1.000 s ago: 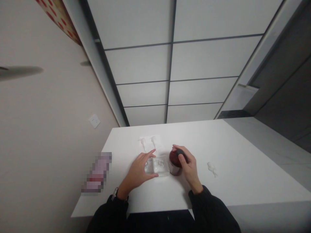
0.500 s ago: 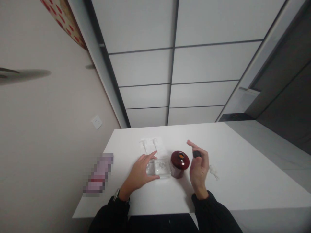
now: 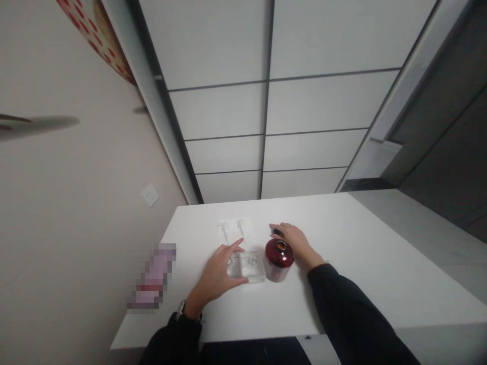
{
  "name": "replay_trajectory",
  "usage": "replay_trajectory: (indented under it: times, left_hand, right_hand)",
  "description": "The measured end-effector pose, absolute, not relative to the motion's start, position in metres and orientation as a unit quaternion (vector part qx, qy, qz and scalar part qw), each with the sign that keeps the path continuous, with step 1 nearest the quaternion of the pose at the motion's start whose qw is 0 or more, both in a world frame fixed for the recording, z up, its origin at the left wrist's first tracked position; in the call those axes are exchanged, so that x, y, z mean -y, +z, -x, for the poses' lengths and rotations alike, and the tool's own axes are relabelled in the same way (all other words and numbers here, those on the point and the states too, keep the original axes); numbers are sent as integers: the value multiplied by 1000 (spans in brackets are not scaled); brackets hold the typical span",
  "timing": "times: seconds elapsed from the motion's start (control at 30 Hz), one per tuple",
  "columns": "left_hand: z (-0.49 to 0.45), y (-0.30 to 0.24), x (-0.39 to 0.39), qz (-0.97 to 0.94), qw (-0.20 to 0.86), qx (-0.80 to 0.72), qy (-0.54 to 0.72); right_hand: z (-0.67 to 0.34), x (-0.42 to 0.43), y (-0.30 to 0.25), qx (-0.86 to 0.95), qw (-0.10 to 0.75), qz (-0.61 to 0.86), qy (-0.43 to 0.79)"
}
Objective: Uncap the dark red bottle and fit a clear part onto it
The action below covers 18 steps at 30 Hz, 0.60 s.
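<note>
My left hand [image 3: 218, 266] spans a clear, square-edged container [image 3: 253, 266], which looks like two sections side by side. Its thumb lies along the near side and its fingers along the far side. Just right of the container stands a dark red, glossy bottle [image 3: 279, 258], upright, with a round opening showing orange inside. My right hand [image 3: 294, 238] is behind and to the right of this bottle. Its fingers are closed on a small black object [image 3: 278, 232], partly hidden. Beyond my left fingertips, two white pump heads [image 3: 241, 226] lie on a white sheet.
All this rests on a white table [image 3: 365, 284]. A blurred pinkish item [image 3: 155, 276] is at its left edge. On the left wall is a socket [image 3: 149, 195]. White panelled doors [image 3: 224, 116] stand behind the table.
My right hand has moved left and away from me, from the bottle's right side to behind it, carrying the small black object. My left hand stays around the clear container.
</note>
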<state>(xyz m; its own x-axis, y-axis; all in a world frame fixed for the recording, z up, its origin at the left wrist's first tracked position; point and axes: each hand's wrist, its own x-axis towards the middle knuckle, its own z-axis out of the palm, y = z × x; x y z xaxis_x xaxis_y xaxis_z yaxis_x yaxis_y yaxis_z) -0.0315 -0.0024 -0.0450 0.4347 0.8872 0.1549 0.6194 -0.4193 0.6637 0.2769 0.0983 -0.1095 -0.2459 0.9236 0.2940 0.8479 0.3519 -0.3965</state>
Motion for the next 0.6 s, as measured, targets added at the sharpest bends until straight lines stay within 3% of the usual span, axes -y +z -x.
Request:
replay_trajectory:
  times: [0.17,0.33,0.47,0.6]
  left_hand:
    - [32,-44,1,-809,268,-461,248]
    - [44,-48,6,-789,267,-451,321]
    - [61,-65,19,-717,367,-471,360]
    - [66,-80,28,-654,440,-499,360]
  right_hand:
    - [-277,-95,-114,769,301,550,129]
    - [-296,-83,-99,707,416,548,162]
    - [-298,-50,-85,651,508,532,185]
    - [-269,-7,-84,651,532,437,318]
